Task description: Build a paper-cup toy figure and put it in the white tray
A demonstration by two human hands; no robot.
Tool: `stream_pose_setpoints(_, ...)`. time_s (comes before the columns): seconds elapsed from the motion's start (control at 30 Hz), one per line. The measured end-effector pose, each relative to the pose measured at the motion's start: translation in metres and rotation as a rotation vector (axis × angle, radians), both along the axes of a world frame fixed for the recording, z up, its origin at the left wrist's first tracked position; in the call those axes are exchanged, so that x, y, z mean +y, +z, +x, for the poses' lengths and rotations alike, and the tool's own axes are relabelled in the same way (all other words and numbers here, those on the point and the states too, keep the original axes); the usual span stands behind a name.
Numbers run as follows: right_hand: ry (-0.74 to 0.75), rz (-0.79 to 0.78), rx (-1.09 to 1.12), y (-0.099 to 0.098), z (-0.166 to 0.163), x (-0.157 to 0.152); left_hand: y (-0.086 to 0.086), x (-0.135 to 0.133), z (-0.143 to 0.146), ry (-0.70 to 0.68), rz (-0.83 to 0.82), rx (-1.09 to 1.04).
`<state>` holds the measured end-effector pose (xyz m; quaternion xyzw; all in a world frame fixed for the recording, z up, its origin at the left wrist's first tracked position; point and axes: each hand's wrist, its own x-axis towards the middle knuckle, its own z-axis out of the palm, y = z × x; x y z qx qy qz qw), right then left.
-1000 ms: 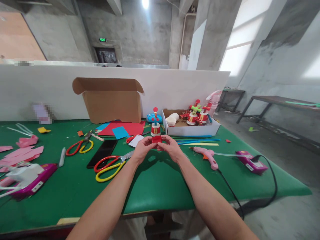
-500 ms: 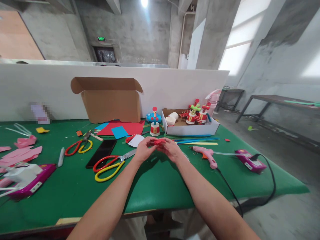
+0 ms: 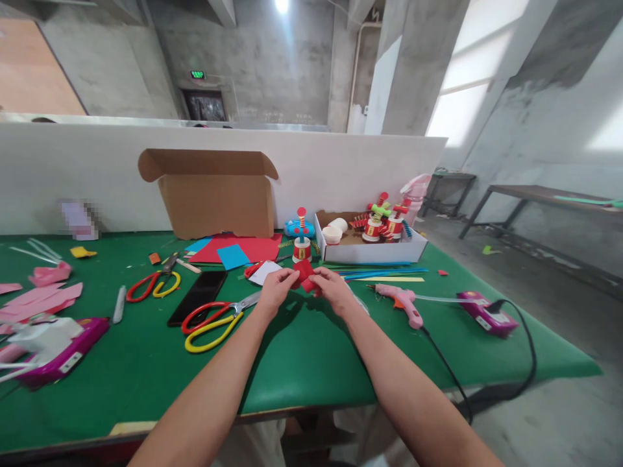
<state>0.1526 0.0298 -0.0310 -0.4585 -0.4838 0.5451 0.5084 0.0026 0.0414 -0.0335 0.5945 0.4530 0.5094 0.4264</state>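
Note:
Between my hands, above the green table, are small pieces of red paper (image 3: 302, 271); whether they are separate or one folded piece I cannot tell. My left hand (image 3: 278, 290) pinches the left side of the paper. Its right side is pinched by my right hand (image 3: 333, 290). Just behind stands a small red-and-white paper cup figure (image 3: 302, 249) with a blue stem and a red disc on top. Large scissors (image 3: 214, 324) with red and yellow handles lie left of my left hand, beside a white paper piece (image 3: 264, 272).
A pink glue gun (image 3: 402, 301) lies to the right, near a purple power strip (image 3: 488, 314). At the back, a white box (image 3: 372, 253) holds cups and figures. A black phone (image 3: 197, 298), smaller scissors (image 3: 154, 284) and a blue sheet (image 3: 232, 257) lie on the left.
My hands have drawn slightly apart, and the red paper, earlier mostly covered by my fingers, now shows opened out between them. Everything else on the table stays where it was.

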Motion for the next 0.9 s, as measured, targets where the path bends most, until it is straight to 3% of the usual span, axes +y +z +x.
stream_pose_setpoints(0.3,0.006,-0.069,-0.01,-0.003,0.003,0.004,-0.003,0.0,-0.001,-0.077,-0.033,0.021)
stream_pose_setpoints(0.43,0.016,-0.072,-0.024,-0.002,0.005,0.004,0.008,-0.005,-0.001,-0.082,-0.092,0.156)
stream_pose_setpoints(0.53,0.02,-0.064,-0.047,-0.001,0.008,0.004,0.03,-0.017,-0.019,-0.019,-0.036,0.458)
stream_pose_setpoints(0.6,0.014,-0.062,-0.058,0.001,0.01,0.005,0.045,-0.029,-0.045,0.017,0.14,0.804)
stream_pose_setpoints(0.67,0.011,-0.068,-0.056,0.002,0.012,0.006,0.053,-0.041,-0.076,0.07,0.162,1.091)
stream_pose_setpoints(0.77,0.028,-0.069,-0.045,0.005,0.013,0.006,0.049,-0.061,-0.117,0.067,0.015,1.374)
stream_pose_setpoints(0.9,0.043,-0.08,-0.038,0.009,0.014,0.004,0.032,-0.078,-0.139,-0.006,-0.046,1.463)
